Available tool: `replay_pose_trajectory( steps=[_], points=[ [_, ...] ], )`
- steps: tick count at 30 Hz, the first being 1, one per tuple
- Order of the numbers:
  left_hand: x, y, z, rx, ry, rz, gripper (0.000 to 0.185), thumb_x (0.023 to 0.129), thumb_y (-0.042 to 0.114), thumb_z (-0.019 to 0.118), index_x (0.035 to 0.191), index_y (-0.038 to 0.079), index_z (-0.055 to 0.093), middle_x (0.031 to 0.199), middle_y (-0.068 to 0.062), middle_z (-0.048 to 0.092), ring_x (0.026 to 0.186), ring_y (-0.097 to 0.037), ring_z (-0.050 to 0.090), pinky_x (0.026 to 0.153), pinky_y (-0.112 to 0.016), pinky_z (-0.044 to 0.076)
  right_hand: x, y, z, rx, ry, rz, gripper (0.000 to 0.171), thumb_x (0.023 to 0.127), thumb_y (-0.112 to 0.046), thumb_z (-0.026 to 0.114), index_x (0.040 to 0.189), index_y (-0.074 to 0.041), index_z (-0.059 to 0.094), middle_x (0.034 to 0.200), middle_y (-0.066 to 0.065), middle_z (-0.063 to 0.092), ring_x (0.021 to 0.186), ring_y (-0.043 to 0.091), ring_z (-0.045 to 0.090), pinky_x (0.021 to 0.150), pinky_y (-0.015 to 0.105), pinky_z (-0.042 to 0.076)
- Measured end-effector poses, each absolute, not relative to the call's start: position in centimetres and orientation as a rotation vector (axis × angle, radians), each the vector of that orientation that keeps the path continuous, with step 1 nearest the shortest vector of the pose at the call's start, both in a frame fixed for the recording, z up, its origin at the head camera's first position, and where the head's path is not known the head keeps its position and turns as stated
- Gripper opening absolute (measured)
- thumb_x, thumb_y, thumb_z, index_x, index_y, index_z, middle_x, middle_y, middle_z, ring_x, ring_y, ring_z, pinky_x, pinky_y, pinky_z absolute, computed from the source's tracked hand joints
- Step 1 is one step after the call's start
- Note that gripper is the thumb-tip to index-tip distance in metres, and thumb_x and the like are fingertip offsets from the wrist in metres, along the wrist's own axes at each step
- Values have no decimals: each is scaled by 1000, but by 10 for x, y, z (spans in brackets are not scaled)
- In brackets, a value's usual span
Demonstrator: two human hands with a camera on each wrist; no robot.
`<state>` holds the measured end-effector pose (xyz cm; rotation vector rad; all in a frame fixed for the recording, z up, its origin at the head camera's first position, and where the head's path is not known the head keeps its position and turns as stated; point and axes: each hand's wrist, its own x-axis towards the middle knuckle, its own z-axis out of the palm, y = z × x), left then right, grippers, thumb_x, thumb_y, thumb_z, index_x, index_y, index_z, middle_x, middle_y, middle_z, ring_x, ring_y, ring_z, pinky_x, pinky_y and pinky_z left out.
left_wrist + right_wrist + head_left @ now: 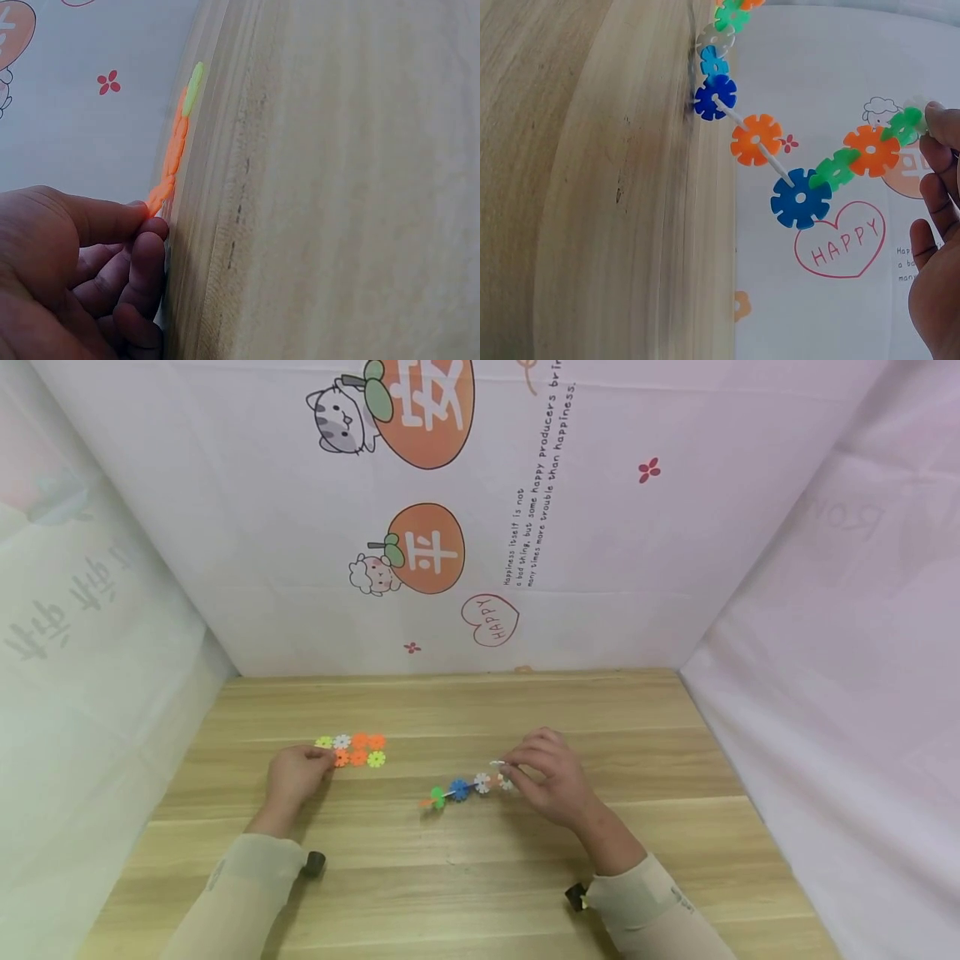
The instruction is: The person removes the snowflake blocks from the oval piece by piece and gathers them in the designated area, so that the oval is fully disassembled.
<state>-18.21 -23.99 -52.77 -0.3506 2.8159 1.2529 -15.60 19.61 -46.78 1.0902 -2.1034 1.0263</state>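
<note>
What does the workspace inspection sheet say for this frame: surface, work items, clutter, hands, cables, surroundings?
Surface: wooden table, light grain.
Work items: snowflake-disc chain, one end lifted, other end on the table; loose discs, orange, yellow-green and white, lying flat.
Clutter: nothing seen.
Hands: left hand pinches an orange disc at the cluster's edge; right hand pinches the chain's end.
Cables: nothing seen.
Surroundings: printed cloth backdrop, cartoon animals, a HAPPY heart.
</note>
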Motion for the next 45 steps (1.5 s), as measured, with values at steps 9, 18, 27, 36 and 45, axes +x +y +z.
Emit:
replay_pose_trajectory(
  steps=[9, 18, 27, 36, 45],
  points=[
    [-186, -242, -529, -355, 2841, 1173, 35, 100, 38, 65, 103, 6, 79, 94, -7, 76, 82, -24, 61, 65, -32, 49, -156, 197, -465, 1092, -2105, 1026, 7, 95, -20, 78, 95, -13, 80, 93, -7, 75, 89, 17, 61, 82, 36, 45],
    [-186, -241, -529, -353, 2863, 1150, 36, 99, 38, 66, 104, 5, 79, 89, -5, 77, 77, -22, 61, 62, -32, 48, -156, 196, -465, 1085, -2103, 1024, 8, 95, -21, 79, 96, -13, 81, 93, -7, 76, 90, 17, 61, 82, 36, 46],
    [-183, -239, -526, -342, 2889, 1109, 37, 99, 39, 66, 105, 4, 79, 96, -8, 78, 85, -24, 66, 69, -35, 51, -156, 196, -466, 1090, -2098, 1037, 5, 94, -18, 79, 96, -13, 80, 93, -7, 76, 89, 17, 60, 81, 35, 45],
    [-181, -238, -526, -338, 2896, 1146, 35, 98, 36, 68, 105, 4, 79, 106, -14, 77, 97, -31, 67, 79, -44, 54, -155, 196, -468, 1089, -2108, 1041, 6, 95, -19, 77, 97, -14, 81, 94, -8, 75, 90, 17, 60, 82, 36, 45],
    [-180, -228, -521, -300, 2832, 1293, 39, 100, 39, 66, 114, 5, 77, 118, -17, 74, 108, -33, 66, 84, -42, 55, -155, 196, -467, 1082, -2111, 1033, 5, 93, -14, 79, 97, -14, 81, 94, -8, 75, 90, 16, 60, 82, 35, 45]
  ],
)
